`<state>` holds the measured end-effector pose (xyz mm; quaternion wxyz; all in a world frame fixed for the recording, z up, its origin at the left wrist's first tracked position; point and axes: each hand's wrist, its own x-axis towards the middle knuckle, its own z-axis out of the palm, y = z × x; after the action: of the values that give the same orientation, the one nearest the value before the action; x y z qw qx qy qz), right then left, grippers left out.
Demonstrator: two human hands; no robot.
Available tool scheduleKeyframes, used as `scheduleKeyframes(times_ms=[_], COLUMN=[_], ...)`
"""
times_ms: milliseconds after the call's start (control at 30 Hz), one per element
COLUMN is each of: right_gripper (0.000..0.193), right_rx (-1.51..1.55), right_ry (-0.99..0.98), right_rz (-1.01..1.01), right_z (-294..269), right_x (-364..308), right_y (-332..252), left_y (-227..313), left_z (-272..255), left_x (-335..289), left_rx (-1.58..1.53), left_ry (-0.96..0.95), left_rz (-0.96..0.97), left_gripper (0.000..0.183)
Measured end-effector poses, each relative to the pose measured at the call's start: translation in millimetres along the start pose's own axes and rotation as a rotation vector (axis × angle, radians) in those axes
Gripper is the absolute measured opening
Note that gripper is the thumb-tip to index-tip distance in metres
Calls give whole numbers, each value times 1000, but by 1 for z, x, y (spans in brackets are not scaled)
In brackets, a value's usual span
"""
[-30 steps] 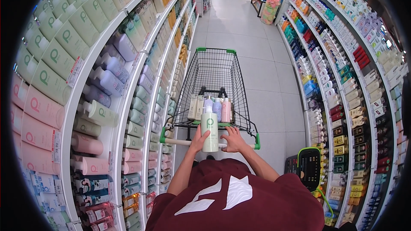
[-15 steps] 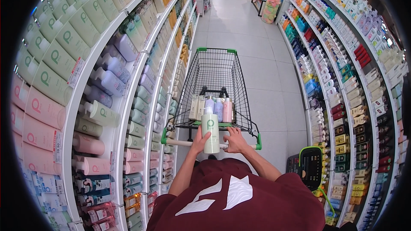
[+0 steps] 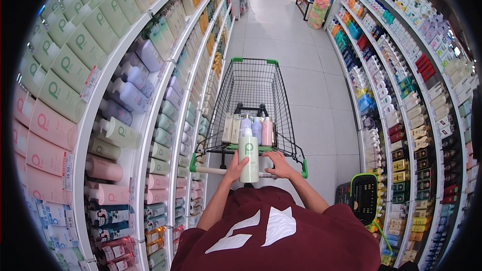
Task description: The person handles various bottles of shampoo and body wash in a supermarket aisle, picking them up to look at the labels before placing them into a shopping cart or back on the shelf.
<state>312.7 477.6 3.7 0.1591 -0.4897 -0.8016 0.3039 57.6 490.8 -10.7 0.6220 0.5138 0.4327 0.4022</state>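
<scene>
Hiding part of cart handle (image 3: 210, 170): pale green bottle (image 3: 249, 163)

Partly out of sight
The pale green bottle (image 3: 249, 164) hides part of the left hand (image 3: 235, 167), the cart handle (image 3: 210, 170) and a lilac bottle (image 3: 246, 122); the lower edge crops the maroon shirt (image 3: 326, 241)

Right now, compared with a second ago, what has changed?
The green bottle, held in the left hand, and the cart sit slightly lower and farther right in view. Nothing was grabbed or let go. The right hand stays by the handle; the cart's load looks unchanged.
</scene>
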Motion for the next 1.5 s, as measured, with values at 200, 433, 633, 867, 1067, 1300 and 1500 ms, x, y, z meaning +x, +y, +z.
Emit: scheduleKeyframes(times_ms=[200,433,633,867,1067,1300,1500], right_gripper=[66,58,54,52,52,53,55], right_rx=[-250,-216,-153,-153,-109,-79,-78], right_ry=[137,234,232,265,282,254,254], right_rz=[201,213,98,78,108,172,156], right_z=[34,53,53,53,53,48,48], right_x=[7,17,18,17,20,19,15], right_y=[-26,-23,-34,-33,-33,-36,-33], left_y=[2,2,0,10,-2,10,0], left_z=[4,0,-2,0,-5,0,2], left_x=[-5,-10,-18,-21,-19,-25,-26], left_rx=[23,62,53,44,67,78,77], left_ry=[-23,-28,-10,5,-23,5,3], left_rz=[23,60,56,71,70,82,68], left_gripper=[73,72,72,71,72,73,75])
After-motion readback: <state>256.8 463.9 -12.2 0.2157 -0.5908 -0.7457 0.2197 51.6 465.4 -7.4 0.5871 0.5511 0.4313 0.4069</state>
